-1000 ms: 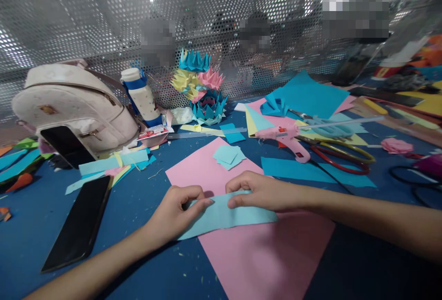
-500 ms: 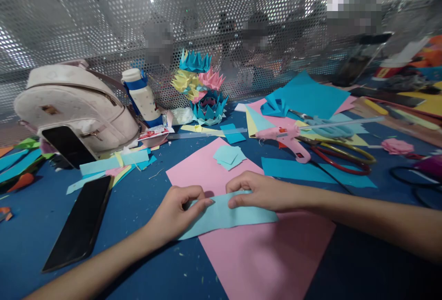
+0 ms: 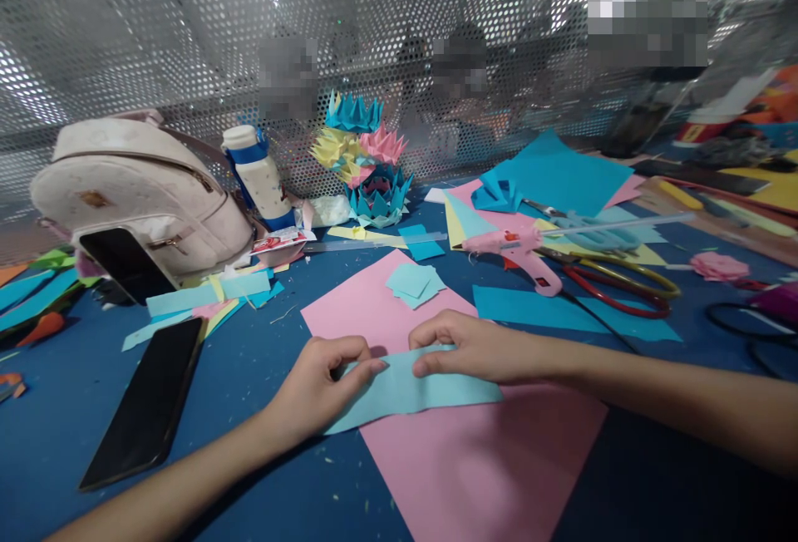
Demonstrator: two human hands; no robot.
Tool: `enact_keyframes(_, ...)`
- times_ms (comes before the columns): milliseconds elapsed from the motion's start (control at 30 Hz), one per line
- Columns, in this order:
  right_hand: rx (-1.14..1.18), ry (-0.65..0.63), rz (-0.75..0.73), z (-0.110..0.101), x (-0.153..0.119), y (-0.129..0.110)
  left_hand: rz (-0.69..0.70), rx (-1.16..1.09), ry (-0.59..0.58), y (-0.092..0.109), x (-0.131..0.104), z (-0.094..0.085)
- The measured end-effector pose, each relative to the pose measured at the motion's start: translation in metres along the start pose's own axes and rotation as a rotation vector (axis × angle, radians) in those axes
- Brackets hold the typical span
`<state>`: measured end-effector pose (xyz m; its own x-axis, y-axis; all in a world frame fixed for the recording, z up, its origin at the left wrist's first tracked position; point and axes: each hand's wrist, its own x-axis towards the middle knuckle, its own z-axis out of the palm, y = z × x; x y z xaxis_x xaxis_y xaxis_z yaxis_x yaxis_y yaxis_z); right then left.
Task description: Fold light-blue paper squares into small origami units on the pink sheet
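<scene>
A light blue paper strip (image 3: pixel 399 392) lies across a large pink sheet (image 3: pixel 474 475). My left hand (image 3: pixel 330 376) grips the strip's left part between thumb and curled fingers. Farther right, my right hand (image 3: pixel 461 347) pinches the strip's upper edge, its thumb on top of the paper. Beyond the hands, small light blue squares (image 3: pixel 415 284) sit in a loose stack on the pink sheet. The fingertips behind the strip are partly hidden.
A phone (image 3: pixel 146 401) lies at left, near a pale backpack (image 3: pixel 137 193) and a bottle (image 3: pixel 258 176). Folded paper flowers (image 3: pixel 367 160) stand at the back. To the right are a pink glue gun (image 3: pixel 517 251), red-and-yellow scissors (image 3: pixel 614 280) and a blue strip (image 3: pixel 561 313).
</scene>
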<state>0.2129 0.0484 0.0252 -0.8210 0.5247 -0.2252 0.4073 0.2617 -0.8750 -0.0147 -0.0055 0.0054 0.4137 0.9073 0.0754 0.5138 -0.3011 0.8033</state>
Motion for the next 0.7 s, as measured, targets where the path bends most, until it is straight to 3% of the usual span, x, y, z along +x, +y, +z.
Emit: enact_keyframes(700,0.008,-0.008,-0.001,0.0005,-0.0001,0.0011,-0.024,-0.034,0.011,-0.0002,-0.0007,0.0012)
